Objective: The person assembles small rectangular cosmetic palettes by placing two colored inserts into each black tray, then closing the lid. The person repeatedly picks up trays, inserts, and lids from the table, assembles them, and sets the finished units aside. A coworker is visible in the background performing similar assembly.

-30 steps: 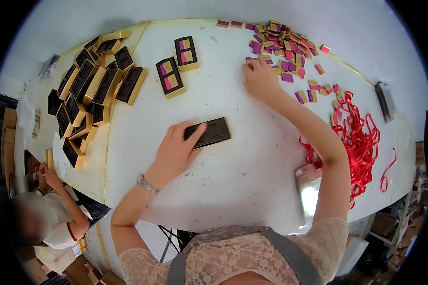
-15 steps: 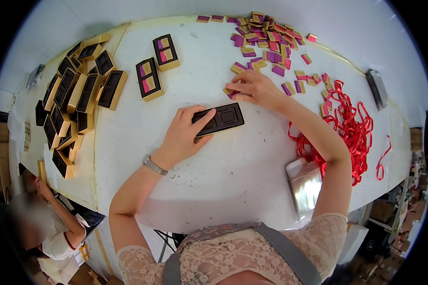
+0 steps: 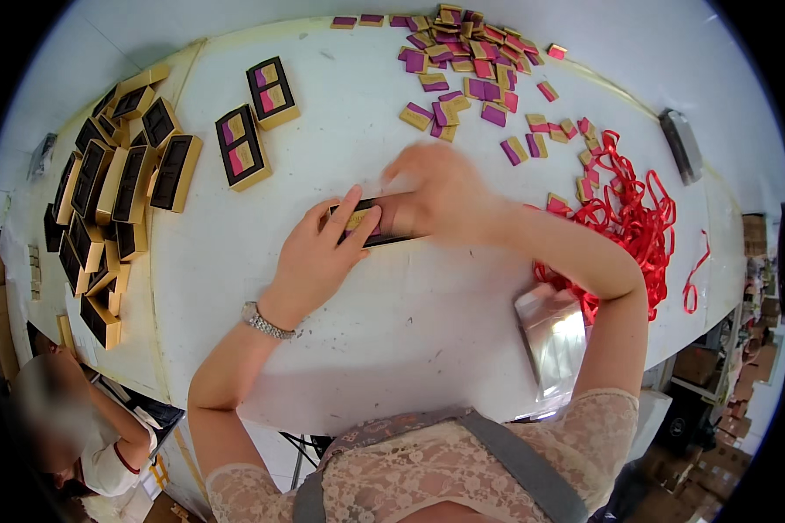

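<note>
A narrow gold box with a dark insert (image 3: 399,241) lies on the table in front of me. My left hand (image 3: 316,260) grips its left end, with fingertips pressing on a gold-and-purple wrapped chocolate (image 3: 364,223) in the left compartment. My right hand (image 3: 452,193), smeared by motion, is over the box's right end and hides most of that compartment. Whether it holds anything is unclear. Farther left stand two similar boxes, a nearer one (image 3: 251,177) and a farther one (image 3: 281,115), each holding one purple and one pink chocolate.
Many boxes with dark inserts (image 3: 173,174) are heaped at the left. A pile of wrapped chocolates (image 3: 480,65) spreads across the far side. Tangled red ribbon (image 3: 641,235) lies at the right, beside a clear plastic packet (image 3: 554,336). Another person (image 3: 105,436) sits at the lower left.
A chocolate now sits in the left compartment of the held box, which was bare before. My right hand has moved from the loose chocolates to the box. The whole view has shifted slightly.
</note>
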